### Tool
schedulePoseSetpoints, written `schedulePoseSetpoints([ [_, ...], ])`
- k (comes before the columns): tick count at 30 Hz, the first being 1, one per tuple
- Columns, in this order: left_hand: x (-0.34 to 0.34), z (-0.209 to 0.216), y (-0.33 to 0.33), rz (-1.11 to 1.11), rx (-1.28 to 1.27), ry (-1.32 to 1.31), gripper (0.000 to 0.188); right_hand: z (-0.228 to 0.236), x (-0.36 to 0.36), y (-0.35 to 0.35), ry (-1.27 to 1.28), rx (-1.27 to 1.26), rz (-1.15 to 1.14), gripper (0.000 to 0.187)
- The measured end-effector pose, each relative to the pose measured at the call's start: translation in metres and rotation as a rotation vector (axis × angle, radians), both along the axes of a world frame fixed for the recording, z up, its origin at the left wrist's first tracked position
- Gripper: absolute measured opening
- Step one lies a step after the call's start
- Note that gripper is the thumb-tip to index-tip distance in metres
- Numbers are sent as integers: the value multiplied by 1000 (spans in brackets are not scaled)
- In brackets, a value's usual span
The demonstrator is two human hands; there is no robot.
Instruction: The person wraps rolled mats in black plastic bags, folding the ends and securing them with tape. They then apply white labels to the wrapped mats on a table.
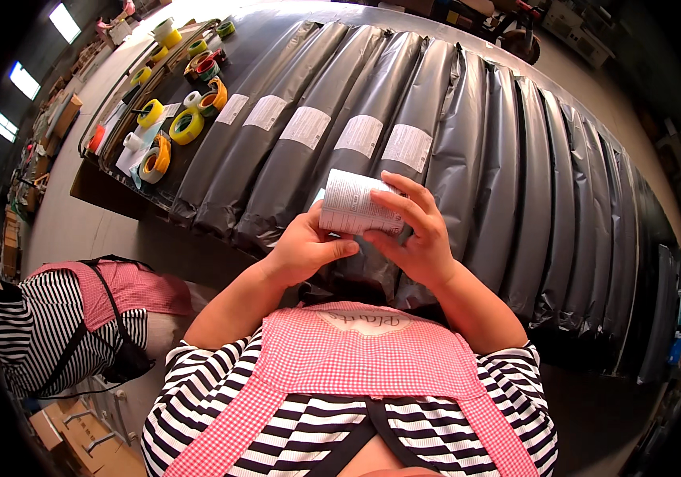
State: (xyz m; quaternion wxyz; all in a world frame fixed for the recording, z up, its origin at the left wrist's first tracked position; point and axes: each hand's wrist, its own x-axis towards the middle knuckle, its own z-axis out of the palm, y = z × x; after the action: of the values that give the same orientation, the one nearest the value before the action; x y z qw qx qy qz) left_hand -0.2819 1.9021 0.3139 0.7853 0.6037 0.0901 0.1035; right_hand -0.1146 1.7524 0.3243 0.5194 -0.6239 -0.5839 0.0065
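Tape rolls (187, 126) at far left of bench (257, 54); row of blk pkgs (456, 131) runs L to R across it, 5 w/ white labels (306, 127). Co-worker (86, 318) near L. White printed roll (356, 203) btwn L hand (297, 250) & R hand (424, 238), both gripping it, above pkgs.

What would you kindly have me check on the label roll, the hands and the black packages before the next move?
1. Label roll secured: ok, held between left hand and right hand.
2. White labels showing on the five leftmost black packages: ok.
3. Label showing on the package just right of those: not ok, none visible.
4. Loose label edge on the roll: cannot tell.
5. Tape rolls left of the package row: ok.
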Motion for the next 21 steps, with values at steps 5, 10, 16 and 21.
schedulePoseSetpoints([
  [5,7,-6,-9,120,-4,43,28,4,-2,-4,-190,-44,-95,52],
  [10,15,-7,-5,140,288,-30,21,3,-8,-3,-228,23,-196,35],
  [16,17,-12,14,38,692,93,25,9,12,-10,204,-218,-73,16],
  [21,5,-20,27,-71,546,201,25,41,130,-16,947,-423,-35,25],
])
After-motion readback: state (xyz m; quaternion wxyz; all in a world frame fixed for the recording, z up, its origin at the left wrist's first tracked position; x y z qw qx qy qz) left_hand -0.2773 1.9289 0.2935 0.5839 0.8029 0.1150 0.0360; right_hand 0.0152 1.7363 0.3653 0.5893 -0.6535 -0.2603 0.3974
